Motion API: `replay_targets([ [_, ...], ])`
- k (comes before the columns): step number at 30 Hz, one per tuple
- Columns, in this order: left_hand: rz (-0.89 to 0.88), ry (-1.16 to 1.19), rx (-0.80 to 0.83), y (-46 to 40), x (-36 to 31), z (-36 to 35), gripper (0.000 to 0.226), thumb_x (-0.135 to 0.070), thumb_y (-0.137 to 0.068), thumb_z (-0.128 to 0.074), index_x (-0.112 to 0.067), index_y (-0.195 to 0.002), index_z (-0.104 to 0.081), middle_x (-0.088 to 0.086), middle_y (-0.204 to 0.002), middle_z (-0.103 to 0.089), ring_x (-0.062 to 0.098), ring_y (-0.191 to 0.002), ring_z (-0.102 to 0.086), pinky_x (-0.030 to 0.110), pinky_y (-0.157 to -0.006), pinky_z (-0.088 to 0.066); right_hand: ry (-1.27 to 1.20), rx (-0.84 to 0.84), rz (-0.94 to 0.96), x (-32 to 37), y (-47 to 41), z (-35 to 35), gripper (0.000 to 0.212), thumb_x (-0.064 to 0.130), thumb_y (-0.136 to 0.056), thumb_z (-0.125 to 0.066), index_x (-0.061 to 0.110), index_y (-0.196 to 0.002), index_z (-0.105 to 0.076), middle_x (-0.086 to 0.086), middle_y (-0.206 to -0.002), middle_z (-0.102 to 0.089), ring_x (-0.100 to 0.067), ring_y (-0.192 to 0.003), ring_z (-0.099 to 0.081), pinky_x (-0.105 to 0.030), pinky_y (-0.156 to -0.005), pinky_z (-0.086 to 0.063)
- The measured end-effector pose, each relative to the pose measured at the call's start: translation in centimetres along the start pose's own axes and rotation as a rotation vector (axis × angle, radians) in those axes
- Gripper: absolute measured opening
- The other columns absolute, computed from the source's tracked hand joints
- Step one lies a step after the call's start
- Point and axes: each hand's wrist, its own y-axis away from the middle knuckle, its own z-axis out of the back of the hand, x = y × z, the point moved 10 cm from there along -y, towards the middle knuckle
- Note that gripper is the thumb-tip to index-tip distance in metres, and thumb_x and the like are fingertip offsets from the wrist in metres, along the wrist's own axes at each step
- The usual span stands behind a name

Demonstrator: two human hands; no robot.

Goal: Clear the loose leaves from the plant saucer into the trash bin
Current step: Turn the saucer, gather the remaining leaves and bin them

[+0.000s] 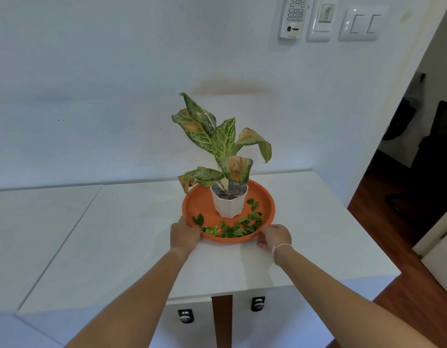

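Note:
An orange plant saucer (266, 200) rests on a white cabinet top (132, 234). In its middle stands a white pot (228, 205) with a speckled green plant (222, 141) whose leaves have brown patches. Several loose green leaves (238, 228) lie scattered in the saucer's near and right part. My left hand (184, 234) grips the saucer's near-left rim. At the near-right rim my right hand (276, 238), a white string around its wrist, holds the edge with fingers under it. No trash bin is in view.
The cabinet top's edge runs close to the right of the saucer, with wooden floor (383, 222) below. A white wall (117, 84) stands behind, with a remote holder (294, 16) and switches (360, 23) high up. A dark doorway (423, 136) opens at right. Two drawer locks (258, 303) sit below.

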Motion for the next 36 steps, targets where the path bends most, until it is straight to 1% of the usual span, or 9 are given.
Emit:
replay_targets([
  [4, -0.195, -0.449, -0.048, 0.0, -2.1, -0.2, 0.04, -0.03, -0.092, -0.046, -0.013, -0.128, -0.049, 0.014, -0.137, -0.042, 0.033, -0.124, -0.045, 0.04, -0.102, -0.044, 0.385, -0.11, 0.237, 3.6, 0.5, 1.5, 0.051, 0.019, -0.085, -0.059, 0.009, -0.133, -0.049, -0.011, -0.125, -0.054, -0.03, -0.108, -0.059, -0.034, -0.083, -0.05],
  [7, -0.316, -0.661, 0.036, -0.1, -3.2, -1.7, 0.056, -0.037, -0.091, -0.047, -0.014, -0.141, -0.039, 0.009, -0.144, -0.04, 0.029, -0.132, -0.039, 0.038, -0.107, -0.038, 0.718, -0.042, 0.438, 6.0, 0.6, 0.3, 0.065, 0.031, -0.085, -0.06, 0.014, -0.143, -0.037, -0.008, -0.141, -0.041, -0.027, -0.127, -0.045, -0.037, -0.099, -0.044],
  [11, -0.347, -0.913, 0.134, -1.3, -2.8, -3.7, 0.081, -0.062, -0.082, -0.045, -0.014, -0.145, -0.031, 0.009, -0.146, -0.041, 0.03, -0.138, -0.033, 0.045, -0.117, -0.022, 1.046, 0.13, 0.567, 6.7, 0.3, -2.0, 0.087, 0.047, -0.081, -0.063, 0.02, -0.152, -0.02, -0.001, -0.157, -0.023, -0.023, -0.144, -0.022, -0.041, -0.117, -0.023],
  [15, -0.307, -0.997, 0.185, -1.9, -2.4, -4.7, 0.101, -0.077, -0.072, -0.044, -0.013, -0.148, -0.025, 0.01, -0.154, -0.031, 0.032, -0.145, -0.019, 0.046, -0.119, -0.009, 1.309, 0.208, 0.607, 6.8, -1.1, -3.8, 0.101, 0.061, -0.076, -0.061, 0.022, -0.154, -0.01, 0.002, -0.161, -0.011, -0.02, -0.149, -0.006, -0.047, -0.12, -0.004],
  [18, -0.286, -1.026, 0.202, -2.6, -2.5, -5.2, 0.11, -0.082, -0.066, -0.044, -0.011, -0.148, -0.026, 0.009, -0.153, -0.034, 0.03, -0.144, -0.025, 0.045, -0.12, -0.012, 1.423, 0.239, 0.606, 6.7, -2.6, -4.7, 0.108, 0.066, -0.072, -0.06, 0.022, -0.154, -0.006, 0.002, -0.162, -0.006, -0.02, -0.15, 0.0, -0.047, -0.12, 0.0],
  [25, -0.255, -1.004, 0.23, -2.9, -2.7, -6.7, 0.092, -0.075, -0.067, -0.052, -0.013, -0.134, -0.045, 0.005, -0.136, -0.054, 0.025, -0.13, -0.046, 0.043, -0.119, -0.016, 1.595, 0.312, 0.613, 6.4, -3.6, -6.5, 0.114, 0.07, -0.07, -0.059, 0.02, -0.154, 0.0, 0.001, -0.163, -0.002, -0.021, -0.15, 0.001, -0.042, -0.122, 0.001],
  [28, -0.278, -0.991, 0.199, -2.9, -3.3, -6.5, 0.08, -0.067, -0.07, -0.06, -0.012, -0.128, -0.05, 0.006, -0.13, -0.057, 0.025, -0.122, -0.052, 0.039, -0.114, -0.028, 1.618, 0.333, 0.596, 6.3, -3.9, -6.7, 0.114, 0.072, -0.069, -0.059, 0.021, -0.154, -0.002, 0.001, -0.162, -0.007, -0.021, -0.15, -0.002, -0.043, -0.122, 0.004],
  [32, -0.272, -0.849, 0.222, -2.9, -3.4, -6.8, 0.071, -0.052, -0.07, -0.071, -0.012, -0.125, -0.053, 0.006, -0.122, -0.06, 0.025, -0.11, -0.058, 0.035, -0.095, -0.048, 1.625, 0.348, 0.643, 6.6, -3.7, -7.2, 0.108, 0.071, -0.069, -0.058, 0.019, -0.153, -0.015, -0.002, -0.158, -0.023, -0.024, -0.147, -0.016, -0.044, -0.121, 0.003],
  [36, -0.295, -0.684, 0.273, -2.4, -3.6, -7.8, 0.057, -0.032, -0.071, -0.076, -0.015, -0.123, -0.058, 0.006, -0.119, -0.062, 0.026, -0.108, -0.058, 0.039, -0.093, -0.052, 1.567, 0.379, 0.698, 6.4, -3.6, -8.3, 0.094, 0.063, -0.07, -0.063, 0.023, -0.148, -0.027, -0.003, -0.144, -0.042, -0.026, -0.137, -0.035, -0.043, -0.12, -0.008],
])
